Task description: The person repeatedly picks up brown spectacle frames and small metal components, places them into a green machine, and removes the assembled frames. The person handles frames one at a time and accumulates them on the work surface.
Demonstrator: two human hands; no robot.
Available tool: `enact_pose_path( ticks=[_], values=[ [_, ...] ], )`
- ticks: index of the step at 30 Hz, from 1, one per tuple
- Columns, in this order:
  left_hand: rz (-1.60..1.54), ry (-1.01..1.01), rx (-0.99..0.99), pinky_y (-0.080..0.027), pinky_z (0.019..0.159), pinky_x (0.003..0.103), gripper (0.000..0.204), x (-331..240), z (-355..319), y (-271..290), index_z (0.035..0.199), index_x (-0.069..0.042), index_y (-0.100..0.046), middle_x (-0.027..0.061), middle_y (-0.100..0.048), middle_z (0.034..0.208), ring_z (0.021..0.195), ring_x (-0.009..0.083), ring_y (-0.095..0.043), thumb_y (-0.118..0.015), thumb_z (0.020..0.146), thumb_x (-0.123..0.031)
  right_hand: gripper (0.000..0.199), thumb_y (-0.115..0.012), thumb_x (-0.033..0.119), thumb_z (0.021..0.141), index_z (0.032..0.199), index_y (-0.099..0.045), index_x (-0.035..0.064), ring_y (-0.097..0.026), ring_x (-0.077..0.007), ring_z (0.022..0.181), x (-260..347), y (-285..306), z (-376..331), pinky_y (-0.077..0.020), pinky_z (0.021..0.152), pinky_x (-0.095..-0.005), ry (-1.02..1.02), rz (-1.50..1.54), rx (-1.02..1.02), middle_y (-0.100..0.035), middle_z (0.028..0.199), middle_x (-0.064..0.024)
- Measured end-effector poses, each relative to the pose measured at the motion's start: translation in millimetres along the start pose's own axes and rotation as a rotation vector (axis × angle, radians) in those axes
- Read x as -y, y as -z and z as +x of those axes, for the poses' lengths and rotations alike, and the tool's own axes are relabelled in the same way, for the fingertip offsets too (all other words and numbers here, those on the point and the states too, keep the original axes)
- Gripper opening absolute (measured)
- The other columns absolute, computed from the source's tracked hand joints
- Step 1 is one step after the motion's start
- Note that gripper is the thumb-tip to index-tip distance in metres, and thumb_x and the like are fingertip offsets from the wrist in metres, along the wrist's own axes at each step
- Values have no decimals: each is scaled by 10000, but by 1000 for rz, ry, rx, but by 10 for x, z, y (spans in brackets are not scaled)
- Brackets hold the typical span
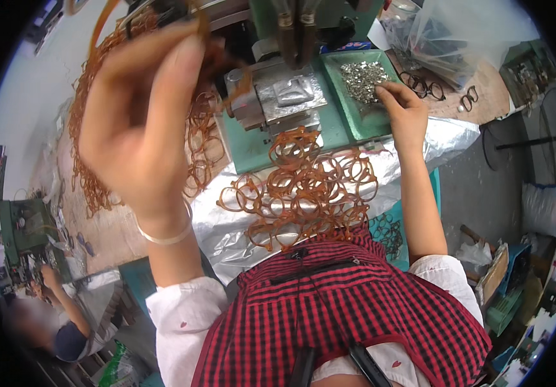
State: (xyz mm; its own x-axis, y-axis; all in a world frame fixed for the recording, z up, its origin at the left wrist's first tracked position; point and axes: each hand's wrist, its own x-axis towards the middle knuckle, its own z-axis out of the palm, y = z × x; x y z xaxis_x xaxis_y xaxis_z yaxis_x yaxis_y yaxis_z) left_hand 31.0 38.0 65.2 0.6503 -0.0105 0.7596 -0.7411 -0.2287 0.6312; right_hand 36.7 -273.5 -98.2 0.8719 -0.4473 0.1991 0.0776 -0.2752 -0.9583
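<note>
Head view: right hand on metal parts

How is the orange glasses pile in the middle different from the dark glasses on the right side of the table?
The orange glasses frames are see-through amber; the dark glasses frames look black. The orange ones are many, heaped on crinkly silver sheeting; only a few dark ones lie spread apart on the brown tabletop. The orange heap sits close to the person's body; the dark ones lie farther off, past the right hand. Both are bare fronts with two round rims.
</note>
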Motion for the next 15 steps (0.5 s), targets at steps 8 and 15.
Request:
enact_pose_path(
  ticks=[8,15],
  values=[
    [-364,213,-128,-565,918,443,159,347,-620,-23,1134,32,-614,194,-668,1132,987,291,-692,-580,1014,-67,198,-755,68,818,999,-720,-6,-709,-152,866,1073,-565,-325,-537,816,-280,312,167,212,-741,897,-68],
    [-74,26,-97,-600,877,411,198,-38,-106,-6,1169,64,-619,202,-711,1090,982,275,-707,-540,1040,-64,509,-740,70,823,1295,-566,-7,-714,-190,949,985,-938,-363,-509,904,-319,319,324,148,-768,961,-96]
  ],
)
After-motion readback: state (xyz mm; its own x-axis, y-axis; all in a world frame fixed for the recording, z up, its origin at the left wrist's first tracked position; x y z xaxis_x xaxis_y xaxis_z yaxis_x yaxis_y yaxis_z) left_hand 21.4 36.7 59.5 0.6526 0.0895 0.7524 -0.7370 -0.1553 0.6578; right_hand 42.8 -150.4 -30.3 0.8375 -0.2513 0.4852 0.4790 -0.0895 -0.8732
